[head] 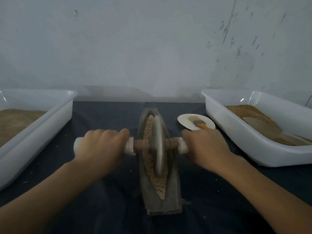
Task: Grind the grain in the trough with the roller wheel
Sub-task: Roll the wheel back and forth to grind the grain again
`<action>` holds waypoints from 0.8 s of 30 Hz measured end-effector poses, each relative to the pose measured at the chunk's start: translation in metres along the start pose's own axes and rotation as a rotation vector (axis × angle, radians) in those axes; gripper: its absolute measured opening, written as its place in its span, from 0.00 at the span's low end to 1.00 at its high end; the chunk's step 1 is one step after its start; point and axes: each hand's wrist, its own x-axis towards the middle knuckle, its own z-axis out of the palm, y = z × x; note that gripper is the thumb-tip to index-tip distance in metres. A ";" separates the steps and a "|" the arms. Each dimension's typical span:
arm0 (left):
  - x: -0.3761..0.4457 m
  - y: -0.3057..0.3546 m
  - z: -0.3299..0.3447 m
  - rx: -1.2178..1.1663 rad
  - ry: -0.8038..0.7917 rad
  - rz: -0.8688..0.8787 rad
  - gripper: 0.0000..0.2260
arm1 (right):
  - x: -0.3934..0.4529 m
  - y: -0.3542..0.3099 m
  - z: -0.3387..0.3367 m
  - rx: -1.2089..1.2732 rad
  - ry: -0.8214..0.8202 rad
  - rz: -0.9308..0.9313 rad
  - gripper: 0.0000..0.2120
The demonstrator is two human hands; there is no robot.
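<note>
A boat-shaped grey trough [170, 196] lies lengthwise on the dark table, filled with tan grain [157, 183]. The grey roller wheel [158, 144] stands upright in the trough's groove, near its middle. A wooden axle with white wrapped ends runs through the wheel. My left hand [101, 146] grips the left handle [78, 144]. My right hand [206, 149] grips the right handle [183, 146]. Both hands look slightly blurred.
A white tub [55, 119] of brown ground material stands at the left. Another white tub [224, 130] with grain and a scoop [263, 127] stands at the right. A small white plate [184, 119] with a brush [199, 124] lies between trough and right tub. A wall rises behind.
</note>
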 end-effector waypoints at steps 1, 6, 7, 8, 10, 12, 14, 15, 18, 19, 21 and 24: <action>-0.014 0.000 -0.010 -0.019 0.035 0.069 0.24 | -0.014 -0.002 -0.012 0.012 0.059 -0.031 0.24; -0.032 -0.005 -0.026 -0.113 0.021 0.104 0.30 | -0.032 -0.002 -0.026 0.040 -0.052 -0.043 0.24; -0.023 -0.002 -0.020 -0.058 -0.030 0.075 0.26 | -0.023 -0.002 -0.020 0.014 -0.053 -0.023 0.24; -0.010 0.000 -0.009 -0.008 -0.043 0.029 0.21 | -0.012 -0.003 -0.011 -0.003 -0.045 0.002 0.23; 0.026 -0.001 0.010 0.004 -0.090 -0.102 0.12 | 0.020 0.000 0.009 0.015 -0.063 0.082 0.18; 0.061 -0.006 0.025 -0.046 -0.112 -0.151 0.07 | 0.053 0.008 0.026 0.052 -0.060 0.144 0.17; 0.083 -0.009 0.038 -0.059 -0.095 -0.166 0.06 | 0.076 0.014 0.036 0.044 -0.044 0.164 0.16; 0.087 -0.010 0.043 -0.068 -0.086 -0.179 0.07 | 0.082 0.013 0.038 0.028 -0.022 0.162 0.16; 0.068 -0.009 0.045 -0.114 -0.087 -0.209 0.09 | 0.073 0.006 0.030 -0.049 0.049 0.105 0.17; 0.053 -0.008 0.043 -0.140 -0.088 -0.198 0.10 | 0.062 0.002 0.023 -0.063 0.050 0.073 0.18; 0.017 -0.007 0.031 -0.134 -0.067 -0.131 0.14 | 0.037 -0.004 0.007 -0.104 0.038 0.007 0.16; -0.027 -0.005 -0.003 -0.109 0.062 0.035 0.24 | -0.007 -0.010 -0.018 -0.082 0.124 -0.040 0.21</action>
